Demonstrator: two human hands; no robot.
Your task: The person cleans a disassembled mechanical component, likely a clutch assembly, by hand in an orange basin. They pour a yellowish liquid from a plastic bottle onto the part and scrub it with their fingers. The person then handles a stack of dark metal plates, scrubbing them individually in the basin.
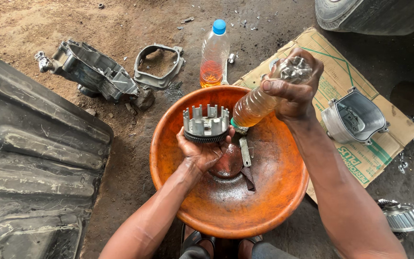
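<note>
Head view looks straight down on a toothed metal clutch basket (pixel 206 124), a grey ring with upright slotted tabs and a geared rim, resting in the upturned left hand (pixel 202 151), whose fingers curl half-closed under and around it, just above the near-left inner wall of the orange bowl (pixel 269 201). Beside the basket, over the bowl's far side, the right hand (pixel 294 91) has its fingers clamped tight around a clear plastic bottle (pixel 257 106) of amber liquid, tipped neck-down toward the basket; its mouth is hard to make out. Inside the bowl, which is round, smooth and stained dark at the centre, lie a small flat metal strip (pixel 245 151) and a dark scrap. Beyond the bowl stands a second bottle (pixel 214 55) with a blue cap. Right of the bowl, flattened cardboard (pixel 336 81) carries a grey cast cover (pixel 355 117). Left of it, on dirt, sit an engine casing (pixel 92 69) and a gasket-shaped frame (pixel 159 67). A ribbed part (pixel 403 216) is cut off at the right edge.
</note>
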